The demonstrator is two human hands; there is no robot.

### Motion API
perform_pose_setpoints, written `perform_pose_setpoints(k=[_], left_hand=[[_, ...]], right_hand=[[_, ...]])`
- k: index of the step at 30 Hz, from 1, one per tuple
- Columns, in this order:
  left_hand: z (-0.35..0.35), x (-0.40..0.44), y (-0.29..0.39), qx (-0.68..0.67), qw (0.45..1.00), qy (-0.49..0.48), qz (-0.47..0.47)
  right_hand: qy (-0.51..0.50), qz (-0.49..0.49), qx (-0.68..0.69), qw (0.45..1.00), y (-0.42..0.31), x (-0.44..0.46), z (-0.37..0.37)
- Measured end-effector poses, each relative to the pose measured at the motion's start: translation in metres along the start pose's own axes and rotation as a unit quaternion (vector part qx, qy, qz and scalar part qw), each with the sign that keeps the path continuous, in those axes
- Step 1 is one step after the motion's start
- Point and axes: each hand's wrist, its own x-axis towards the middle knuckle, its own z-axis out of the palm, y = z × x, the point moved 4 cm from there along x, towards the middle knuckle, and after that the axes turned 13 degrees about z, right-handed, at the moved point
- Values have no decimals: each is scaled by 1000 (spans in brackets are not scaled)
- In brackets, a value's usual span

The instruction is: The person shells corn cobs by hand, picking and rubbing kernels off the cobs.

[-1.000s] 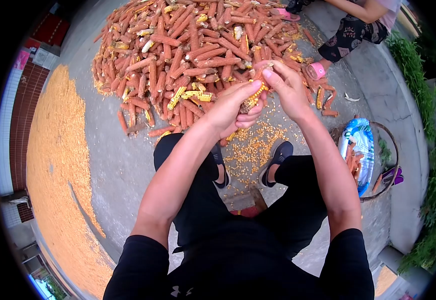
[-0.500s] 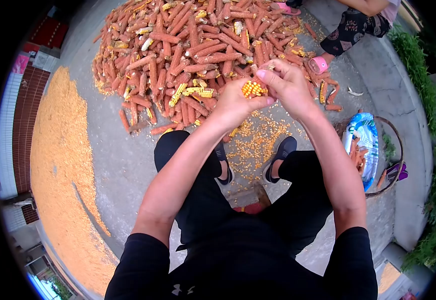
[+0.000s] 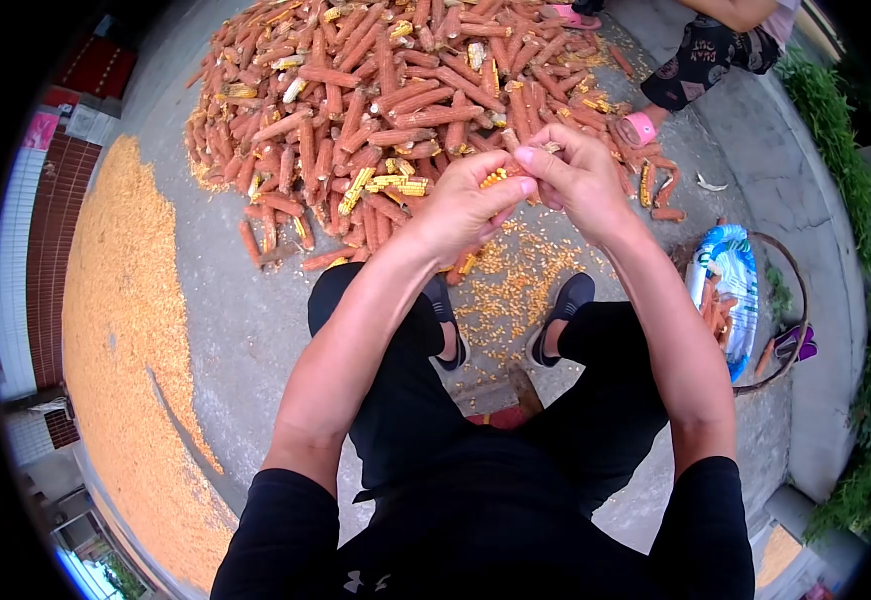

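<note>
Reading the other person's dark trousers (image 3: 701, 65), I make out "OUT"; the line above it is unclear. A pale logo (image 3: 354, 579) without words marks the black shirt (image 3: 476, 520). My left hand (image 3: 464, 200) is closed around a corn cob (image 3: 497, 178) above the near edge of the cob pile (image 3: 356, 120); the right hand (image 3: 574, 172) has its fingers bent inward at the cob, their hold unclear to me. Loose kernels (image 3: 521, 285) dot grey concrete (image 3: 246, 350), more spread (image 3: 126, 350) at left; the lined basket (image 3: 731, 285) sits right, near greenery (image 3: 836, 150).
</note>
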Motion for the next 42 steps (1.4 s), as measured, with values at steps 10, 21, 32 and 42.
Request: perform_pose_setpoints(k=[10, 21, 32, 42], left_hand=[[-2, 14, -12, 231, 952, 50, 195], [1, 6, 6, 162, 979, 15, 125], [7, -1, 14, 355, 901, 99, 228], [-8, 6, 7, 366, 892, 70, 256]], right_hand=[[61, -59, -53, 995, 1, 6, 1], [58, -51, -18, 997, 5, 4, 2], [57, -42, -46, 996, 0, 2, 6], [52, -8, -6, 999, 5, -1, 5]])
